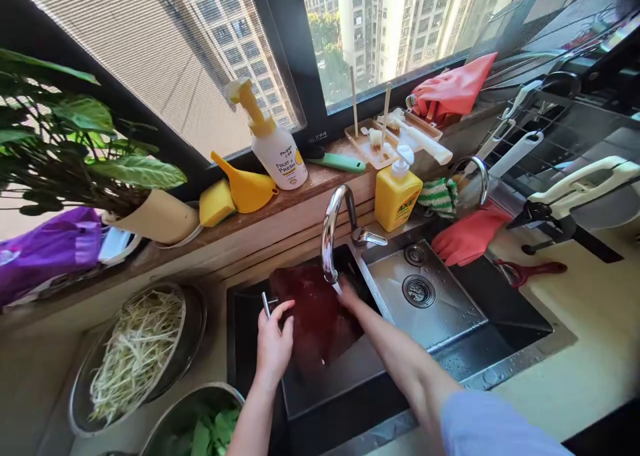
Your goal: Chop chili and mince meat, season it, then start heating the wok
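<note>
Head view: left hand [275,341] half-curled, right hand [347,295] outstretched by faucet [329,239].

The left grip [274,346] hides the lower end of the metal handle [266,303] it holds. The right grip [349,296] is blurred, its fingers partly behind the faucet [329,236]; whether they touch the dark red panel [315,316] between the grips cannot be told. Below and left of the left grip, the picture's bottom cuts off a bowl [220,386]; far left, its side trims the plant [95,113] and purple bag [55,246].
</note>
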